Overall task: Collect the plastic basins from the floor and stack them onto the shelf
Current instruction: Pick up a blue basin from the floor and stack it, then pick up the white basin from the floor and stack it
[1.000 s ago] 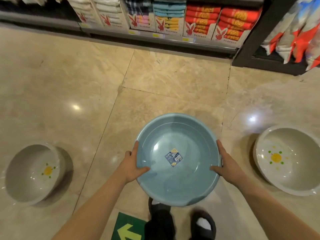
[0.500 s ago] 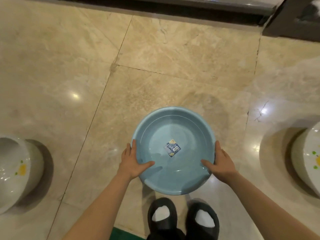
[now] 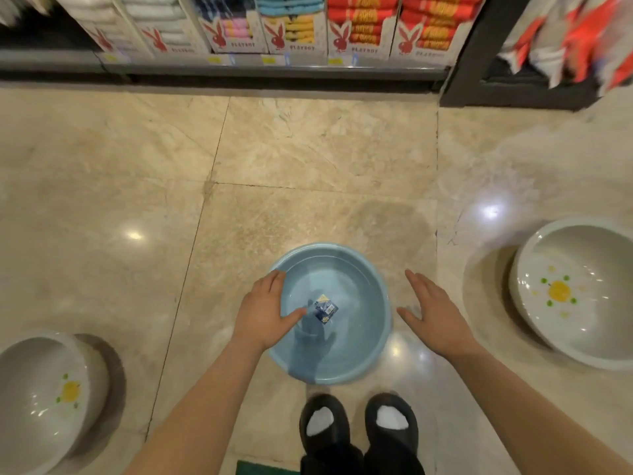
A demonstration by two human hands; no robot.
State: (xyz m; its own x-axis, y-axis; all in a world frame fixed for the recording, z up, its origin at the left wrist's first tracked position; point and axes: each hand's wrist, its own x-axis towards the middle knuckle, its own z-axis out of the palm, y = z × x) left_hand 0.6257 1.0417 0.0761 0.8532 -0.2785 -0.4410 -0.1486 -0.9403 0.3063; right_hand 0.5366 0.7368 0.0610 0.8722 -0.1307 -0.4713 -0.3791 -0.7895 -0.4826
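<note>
Tiled floor (image 3: pixel 308 149) bears blue basin (image 3: pixel 349 337); left hand (image 3: pixel 263 313) grips rim, right hand (image 3: pixel 431 313) open beside it.

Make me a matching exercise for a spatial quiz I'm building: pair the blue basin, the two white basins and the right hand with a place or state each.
Things:
1. blue basin
2. left white basin
3. right white basin
4. right hand

Places or states:
A. open, touching nothing
B. floor, far right
C. left hand on its rim
D. floor, lower left corner

Pairs: 1-C, 2-D, 3-B, 4-A
</note>
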